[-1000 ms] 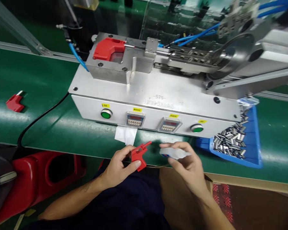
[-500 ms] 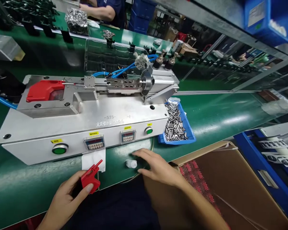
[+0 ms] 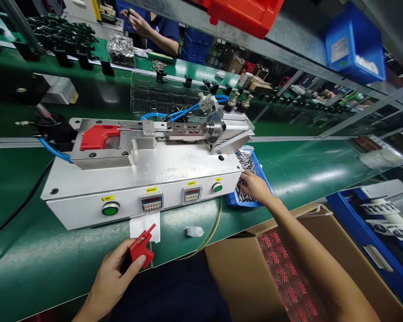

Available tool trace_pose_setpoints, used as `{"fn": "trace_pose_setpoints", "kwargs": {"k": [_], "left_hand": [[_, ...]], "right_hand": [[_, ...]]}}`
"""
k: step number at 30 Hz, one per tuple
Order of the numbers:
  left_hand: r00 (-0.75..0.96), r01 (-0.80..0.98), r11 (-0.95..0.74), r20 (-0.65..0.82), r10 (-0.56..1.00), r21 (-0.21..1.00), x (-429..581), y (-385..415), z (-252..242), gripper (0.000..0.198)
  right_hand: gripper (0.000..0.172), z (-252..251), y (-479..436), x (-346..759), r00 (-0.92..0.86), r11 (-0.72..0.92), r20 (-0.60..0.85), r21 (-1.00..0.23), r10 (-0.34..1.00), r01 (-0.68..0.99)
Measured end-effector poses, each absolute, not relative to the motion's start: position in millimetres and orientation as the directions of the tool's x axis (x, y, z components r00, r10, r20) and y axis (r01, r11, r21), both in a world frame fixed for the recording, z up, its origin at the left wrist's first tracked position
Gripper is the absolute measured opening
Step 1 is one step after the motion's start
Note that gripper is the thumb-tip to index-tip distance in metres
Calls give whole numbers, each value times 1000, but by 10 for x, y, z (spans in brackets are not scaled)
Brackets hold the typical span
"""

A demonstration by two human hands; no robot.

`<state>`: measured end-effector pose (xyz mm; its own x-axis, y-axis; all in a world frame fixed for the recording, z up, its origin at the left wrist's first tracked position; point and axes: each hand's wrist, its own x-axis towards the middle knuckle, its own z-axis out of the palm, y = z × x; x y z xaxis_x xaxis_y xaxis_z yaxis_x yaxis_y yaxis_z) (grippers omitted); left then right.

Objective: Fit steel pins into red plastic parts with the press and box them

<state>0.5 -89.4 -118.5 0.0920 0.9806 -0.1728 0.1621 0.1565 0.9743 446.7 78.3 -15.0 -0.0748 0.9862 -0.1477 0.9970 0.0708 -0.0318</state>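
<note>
A grey metal machine [image 3: 148, 179] stands on the green bench [image 3: 305, 170], with a blue tray [image 3: 249, 204] of metal pins just beside its right end. A slip of white paper [image 3: 137, 226] and a small white bottle [image 3: 195, 231] lie in front; a black cable [image 3: 17, 210] runs left.

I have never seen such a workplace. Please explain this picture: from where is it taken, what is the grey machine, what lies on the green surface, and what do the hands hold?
The camera sits on the worker's head, looking down at their own hands. The grey machine is a metal box with green buttons; a red piece sits in its holder. The left hand pinches a red plastic part. The right hand rests in a blue tray of metal pins; whether it grips any is unclear. On the green surface lie a small white bottle and a white paper.
</note>
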Motion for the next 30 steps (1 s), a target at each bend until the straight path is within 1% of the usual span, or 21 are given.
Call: {"fn": "trace_pose_setpoints", "kwargs": {"k": [2, 4, 8, 10, 11, 12, 15, 16, 17, 19, 20, 22, 24, 26, 28, 30], "left_hand": [[94, 163, 145, -162, 982, 976, -11, -896, -1211, 42], [105, 158, 141, -159, 982, 977, -28, -894, -1237, 42], [151, 150, 149, -172, 973, 977, -59, -893, -1260, 41], [168, 150, 150, -175, 970, 977, -61, -897, -1249, 39], [175, 150, 149, -175, 969, 977, -58, -899, -1242, 38], [176, 150, 148, -174, 969, 978, -51, -898, -1237, 37], [162, 150, 150, -174, 971, 977, -14, -882, -1250, 37], [156, 148, 152, -175, 972, 977, 1, -874, -1264, 38], [159, 147, 154, -177, 971, 977, 18, -865, -1279, 39], [171, 144, 156, -180, 969, 977, 55, -844, -1306, 39], [175, 139, 155, -178, 968, 978, 74, -831, -1313, 39], [175, 122, 148, -169, 970, 981, 109, -802, -1312, 40], [169, 95, 137, -151, 974, 986, 137, -770, -1292, 40], [176, 77, 130, -141, 974, 989, 157, -747, -1263, 41], [163, 74, 126, -137, 977, 989, 171, -736, -1234, 41], [149, 70, 121, -130, 980, 990, 182, -729, -1210, 41]], "right_hand": [[21, -155, 806, 4470, -82, 79, -168, -23, 982, 997], [18, -128, 802, 4469, -91, 86, -173, -39, 981, 996], [11, -11, 740, 4462, -78, 60, -134, -138, 988, 989], [19, 119, 665, 4460, -53, 33, -99, -197, 994, 980], [25, 209, 614, 4456, -42, 22, -80, -239, 996, 971], [32, 314, 556, 4446, -29, 9, -62, -306, 998, 952], [51, 658, 380, 4360, 25, -40, -33, -592, 999, 805], [53, 760, 332, 4308, 39, -53, -35, -667, 999, 743], [54, 844, 296, 4245, 42, -58, -40, -712, 998, 700], [50, 950, 269, 4084, -2, -13, -19, -727, 1000, 687], [46, 972, 280, 3984, -48, 40, 10, -720, 999, 692], [38, 976, 351, 3739, -182, 205, 108, -690, 977, 694], [29, 963, 477, 3431, -341, 401, 221, -634, 914, 661], [21, 963, 650, 3080, -467, 561, 319, -567, 825, 603], [17, 969, 875, 2720, -531, 660, 395, -509, 749, 552], [16, 954, 1146, 2379, -546, 713, 458, -469, 701, 521]]}}
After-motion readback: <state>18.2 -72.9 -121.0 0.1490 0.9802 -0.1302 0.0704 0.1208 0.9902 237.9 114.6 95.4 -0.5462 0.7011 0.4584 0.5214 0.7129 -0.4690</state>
